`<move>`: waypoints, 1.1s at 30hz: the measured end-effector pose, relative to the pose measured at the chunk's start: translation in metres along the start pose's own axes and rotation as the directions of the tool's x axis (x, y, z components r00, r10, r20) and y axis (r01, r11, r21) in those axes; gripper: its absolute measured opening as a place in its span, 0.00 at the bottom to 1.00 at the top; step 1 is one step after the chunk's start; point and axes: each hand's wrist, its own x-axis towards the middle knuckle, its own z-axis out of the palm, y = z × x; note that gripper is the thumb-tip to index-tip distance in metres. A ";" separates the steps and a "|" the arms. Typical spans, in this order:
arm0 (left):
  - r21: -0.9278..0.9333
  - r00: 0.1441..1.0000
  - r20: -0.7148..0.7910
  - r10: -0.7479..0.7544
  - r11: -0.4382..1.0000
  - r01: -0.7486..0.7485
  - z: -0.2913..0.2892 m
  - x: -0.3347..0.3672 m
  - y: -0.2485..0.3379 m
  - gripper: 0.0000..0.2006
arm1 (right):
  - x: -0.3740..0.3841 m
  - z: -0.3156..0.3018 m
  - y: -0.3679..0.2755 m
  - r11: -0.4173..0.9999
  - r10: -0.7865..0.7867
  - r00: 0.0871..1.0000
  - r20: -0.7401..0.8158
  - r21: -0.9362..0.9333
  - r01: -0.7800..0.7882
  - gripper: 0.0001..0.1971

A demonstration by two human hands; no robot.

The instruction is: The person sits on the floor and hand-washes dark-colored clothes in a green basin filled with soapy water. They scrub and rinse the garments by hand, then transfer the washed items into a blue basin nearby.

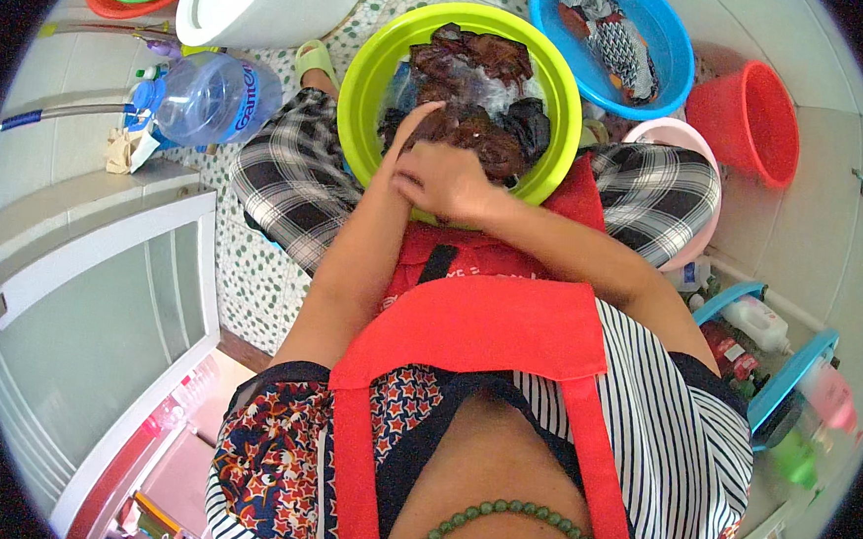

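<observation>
Between my knees stands a lime-green basin [358,117] with wet dark brown cloth [484,55] and some black cloth [531,127] in water. My left hand [418,130] reaches over the near side of the basin, against the brown cloth. Its fingers are mostly hidden behind my other hand. My right hand [445,179] crosses over from the right, slightly blurred, its fingers curled over my left wrist. Both forearms are bare above the red apron [478,322].
A blue basin [682,77] with patterned cloth sits at the far right, beside a red bucket [747,121]. On the left are a large clear water bottle [210,100] and a white-framed door [102,319]. A blue rack [802,376] holds several bottles at right.
</observation>
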 end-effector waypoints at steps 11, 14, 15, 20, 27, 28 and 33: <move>0.010 0.957 0.288 0.040 0.999 -0.044 -0.019 0.012 -0.003 0.14 | 0.012 0.013 0.015 0.975 0.116 0.955 -0.274 0.216 -0.057 0.13; 0.077 0.969 0.179 0.169 0.980 -0.185 -0.014 0.002 -0.019 0.14 | 0.005 0.028 0.012 0.996 0.051 0.963 -0.263 0.082 -0.030 0.13; 0.107 0.966 0.121 0.230 0.964 -0.243 -0.008 -0.001 -0.021 0.15 | 0.011 0.029 0.029 0.969 0.175 0.949 -0.262 0.219 -0.119 0.13; 0.069 0.959 -0.124 0.255 0.966 -0.248 0.039 -0.037 -0.010 0.17 | 0.017 0.013 0.127 0.903 0.422 0.848 -0.320 0.230 -0.363 0.15; 0.678 0.583 -0.529 0.616 0.720 -0.146 0.010 0.041 0.011 0.30 | 0.011 0.007 0.155 0.971 0.171 0.932 -0.321 -0.105 -0.214 0.15; 0.743 0.649 -0.492 0.580 0.669 -0.035 0.007 0.046 0.017 0.34 | 0.009 0.010 0.157 0.963 0.081 0.958 -0.276 -0.227 -0.147 0.15; 0.985 0.742 -0.065 0.667 -0.075 0.154 -0.123 0.146 0.046 0.35 | 0.024 0.016 0.158 0.934 0.220 0.966 -0.133 -0.256 -0.248 0.15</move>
